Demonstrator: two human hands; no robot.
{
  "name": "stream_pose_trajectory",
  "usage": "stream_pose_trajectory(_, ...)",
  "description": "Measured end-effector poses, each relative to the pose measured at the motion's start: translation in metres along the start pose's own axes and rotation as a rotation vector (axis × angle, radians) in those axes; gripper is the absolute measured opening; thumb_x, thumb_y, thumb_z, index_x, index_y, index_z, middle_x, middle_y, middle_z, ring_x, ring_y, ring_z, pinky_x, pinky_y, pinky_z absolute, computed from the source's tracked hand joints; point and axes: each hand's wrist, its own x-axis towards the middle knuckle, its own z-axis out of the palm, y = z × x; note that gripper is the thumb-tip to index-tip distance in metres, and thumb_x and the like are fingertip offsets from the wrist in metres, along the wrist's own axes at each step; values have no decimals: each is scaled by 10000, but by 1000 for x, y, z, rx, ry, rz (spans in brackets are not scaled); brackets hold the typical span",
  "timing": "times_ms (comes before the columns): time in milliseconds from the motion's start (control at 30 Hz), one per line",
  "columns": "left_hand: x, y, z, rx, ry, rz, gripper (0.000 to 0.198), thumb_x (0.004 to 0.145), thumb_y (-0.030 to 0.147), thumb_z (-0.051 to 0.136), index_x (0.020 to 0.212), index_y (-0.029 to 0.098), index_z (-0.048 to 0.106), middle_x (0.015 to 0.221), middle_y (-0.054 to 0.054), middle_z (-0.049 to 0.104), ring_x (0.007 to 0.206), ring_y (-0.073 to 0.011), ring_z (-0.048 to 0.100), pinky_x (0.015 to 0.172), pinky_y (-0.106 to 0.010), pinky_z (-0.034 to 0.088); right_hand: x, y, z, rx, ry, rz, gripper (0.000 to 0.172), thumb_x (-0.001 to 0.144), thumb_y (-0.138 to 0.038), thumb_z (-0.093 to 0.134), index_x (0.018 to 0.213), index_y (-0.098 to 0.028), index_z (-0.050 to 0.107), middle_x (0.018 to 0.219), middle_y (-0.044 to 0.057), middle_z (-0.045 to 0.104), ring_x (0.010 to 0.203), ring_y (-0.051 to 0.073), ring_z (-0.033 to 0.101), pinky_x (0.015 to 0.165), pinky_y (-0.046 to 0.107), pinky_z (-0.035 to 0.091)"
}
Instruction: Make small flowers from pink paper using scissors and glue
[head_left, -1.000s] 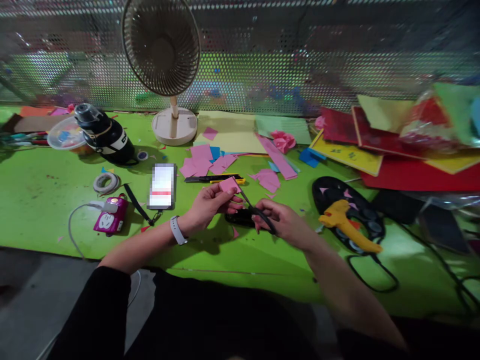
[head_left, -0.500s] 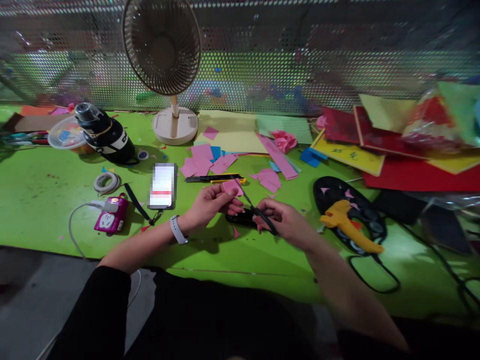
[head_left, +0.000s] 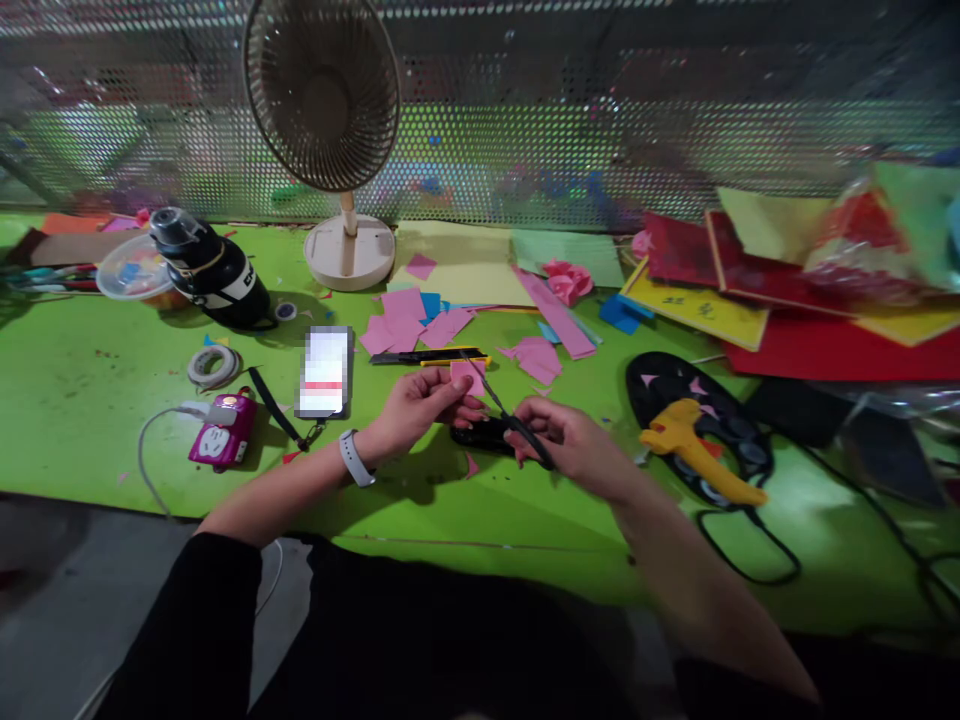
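The left grip (head_left: pixel 411 408) pinches the paper (head_left: pixel 465 374) above the tabletop (head_left: pixel 420 512), right by the scissors (head_left: pixel 531 438) held in the right grip (head_left: pixel 576 442). The paper looks light, thin and easily creased; its lower edge seems the safest hold.

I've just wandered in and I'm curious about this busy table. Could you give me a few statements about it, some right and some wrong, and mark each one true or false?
1. The right hand holds scissors. True.
2. The left hand holds nothing. False: it holds a pink paper piece.
3. The fan stands farther from the person than the phone. True.
4. The yellow glue gun lies to the left of the phone. False: it lies to the right of it.
5. The tape roll lies to the left of the phone. True.
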Motion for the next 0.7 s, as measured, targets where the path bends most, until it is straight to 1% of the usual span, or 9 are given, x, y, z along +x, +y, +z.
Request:
stream_pose_trajectory(100, 0, 0, 0, 19, 10, 1, 362, 789, 419, 781, 851, 115, 594, 789, -53, 745, 683, -118, 721, 661, -229, 570, -1, 0, 0, 3, 12, -10, 519, 614, -621, 821, 737, -205, 536, 595, -28, 590, 548, 111, 517, 506, 240, 389)
stream_pose_trajectory(233, 0, 0, 1, 61, 76, 27, 327, 831, 417, 742, 868, 127, 595, 844, -62, 751, 775, -146, 739, 638, -218, 561, -1, 0, -2, 20, 1, -7, 517, 615, -619, 823, 723, -204, 533, 583, -29, 582, 537, 110, 517, 506, 244, 391)
stream_pose_trajectory(333, 1, -1, 0, 75, 71, 45, 351, 810, 433, 758, 883, 121, 615, 820, -54, 744, 749, -145, 736, 600, -204, 548, 0, 1, -2, 4, -7, -9, 512, 612, -605, 833, 727, -205, 535, 590, -31, 576, 550, 114, 526, 501, 240, 379)
stream_pose_trajectory(467, 1, -2, -1, 70, 41, 25, 372, 792, 433, 775, 917, 110, 638, 822, -66, 753, 711, -137, 731, 618, -211, 555, 2, 2, -1, 11, -17, -16, 519, 609, -610, 832, 732, -206, 531, 600, -32, 573, 558, 112, 517, 502, 238, 377)
stream_pose_trajectory(600, 0, -1, -1, 42, 54, 19, 361, 779, 426, 788, 868, 116, 627, 822, -67, 754, 732, -139, 734, 615, -202, 555, 0, 1, -1, 14, -14, -16, 513, 638, -626, 807, 731, -206, 528, 600, -24, 585, 555, 115, 515, 503, 243, 378)
stream_pose_trajectory(700, 1, -1, -2, 25, 69, 53, 389, 751, 451, 803, 861, 119, 633, 816, -56, 750, 734, -135, 731, 588, -189, 548, -1, 0, -1, 16, -8, -15, 509, 642, -620, 808, 727, -204, 528, 595, -28, 579, 558, 114, 522, 508, 242, 380)
